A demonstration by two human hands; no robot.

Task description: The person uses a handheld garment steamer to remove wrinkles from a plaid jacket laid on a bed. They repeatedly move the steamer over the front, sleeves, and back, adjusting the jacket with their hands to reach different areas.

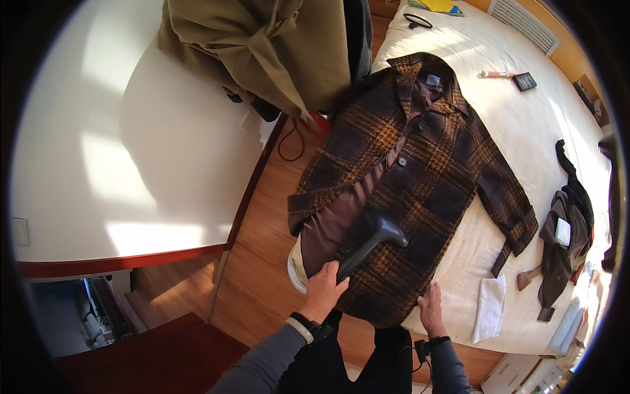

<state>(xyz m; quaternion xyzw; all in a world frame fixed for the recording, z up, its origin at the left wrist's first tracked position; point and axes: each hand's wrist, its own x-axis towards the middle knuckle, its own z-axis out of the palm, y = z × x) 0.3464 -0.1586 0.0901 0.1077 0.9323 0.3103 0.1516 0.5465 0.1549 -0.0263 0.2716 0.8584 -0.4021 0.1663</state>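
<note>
The left hand [321, 289] is closed around the handle of a dark handheld appliance [388, 232]. The appliance's wide head points to 2 o'clock of this hand and lies over the lower front of the plaid coat [446, 171]. The right hand [431, 310], at 3 o'clock of the left, is at the coat's lower edge with fingers extended; whether it pinches the fabric cannot be told.

The coat lies face up on the bed [482, 43], collar toward 12 o'clock, hem toward 6 o'clock. Its front is partly open, exposing the brown lining [338, 217], and its 8 o'clock side overhangs the wooden floor [259, 226].

A white cloth [489, 308] lies at 3 o'clock of the right hand, near it; a pile of dark garments [556, 269] lies at 2 o'clock, farther out. From the coat's centre, a flat black case [525, 81] is located between 1 and 2 o'clock, and an olive garment [315, 52] between 10 and 11 o'clock
</note>
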